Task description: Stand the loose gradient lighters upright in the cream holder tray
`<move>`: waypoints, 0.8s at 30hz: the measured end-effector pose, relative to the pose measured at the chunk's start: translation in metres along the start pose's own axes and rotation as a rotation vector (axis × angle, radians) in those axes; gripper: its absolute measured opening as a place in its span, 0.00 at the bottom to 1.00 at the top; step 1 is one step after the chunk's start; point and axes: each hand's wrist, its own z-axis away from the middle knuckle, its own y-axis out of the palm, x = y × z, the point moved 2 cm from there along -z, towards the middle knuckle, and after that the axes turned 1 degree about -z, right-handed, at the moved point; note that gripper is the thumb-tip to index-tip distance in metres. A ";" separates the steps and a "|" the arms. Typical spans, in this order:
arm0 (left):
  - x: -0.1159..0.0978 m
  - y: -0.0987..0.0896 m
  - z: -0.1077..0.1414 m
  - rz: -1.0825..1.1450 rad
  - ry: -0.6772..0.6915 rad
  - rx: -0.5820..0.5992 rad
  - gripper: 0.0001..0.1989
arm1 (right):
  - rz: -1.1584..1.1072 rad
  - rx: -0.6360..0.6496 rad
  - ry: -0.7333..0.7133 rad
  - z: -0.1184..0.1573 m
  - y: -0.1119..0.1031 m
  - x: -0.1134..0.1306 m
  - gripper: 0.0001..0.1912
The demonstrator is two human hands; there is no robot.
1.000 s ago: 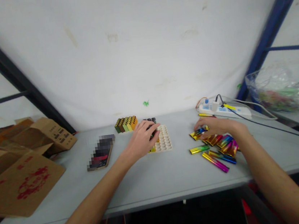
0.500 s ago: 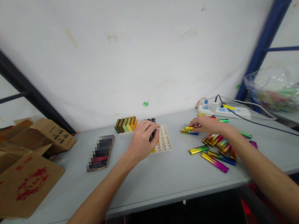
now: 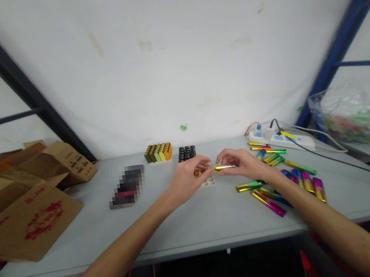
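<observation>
Above a white tray with round holes (image 3: 208,182), my two hands are close together. Between them lies a shiny yellow tube (image 3: 224,167), level, its left end in the fingers of my left hand (image 3: 191,176). My right hand (image 3: 242,164) has its fingers around the tube's right end. Black-topped pieces (image 3: 186,152) stand in rows behind my left hand, which partly hides the tray. Further left is a block of upright green, yellow and orange pieces (image 3: 158,153). Loose shiny coloured tubes (image 3: 269,203) lie right of and below my right hand.
A pixelated phone-like object (image 3: 127,187) lies on the left of the table (image 3: 196,231). Brown cardboard boxes (image 3: 29,220) fill the far left. At the right back are a white power strip (image 3: 281,139) with cables and a clear plastic bag (image 3: 347,114).
My right hand has moved left from the loose tubes with a yellow tube, up to my left hand. My left hand has shifted slightly right, and more black-topped pieces show behind it.
</observation>
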 end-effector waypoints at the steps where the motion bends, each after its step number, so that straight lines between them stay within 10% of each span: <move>1: 0.000 0.001 0.000 0.067 -0.060 0.037 0.09 | -0.041 -0.029 0.003 -0.001 0.002 0.000 0.20; 11: -0.007 -0.007 -0.004 0.479 -0.329 0.177 0.21 | -0.435 -0.137 -0.011 -0.001 -0.006 0.001 0.16; 24: -0.019 -0.004 -0.005 0.626 -0.274 0.338 0.19 | -0.149 -0.189 -0.112 -0.001 0.001 0.000 0.20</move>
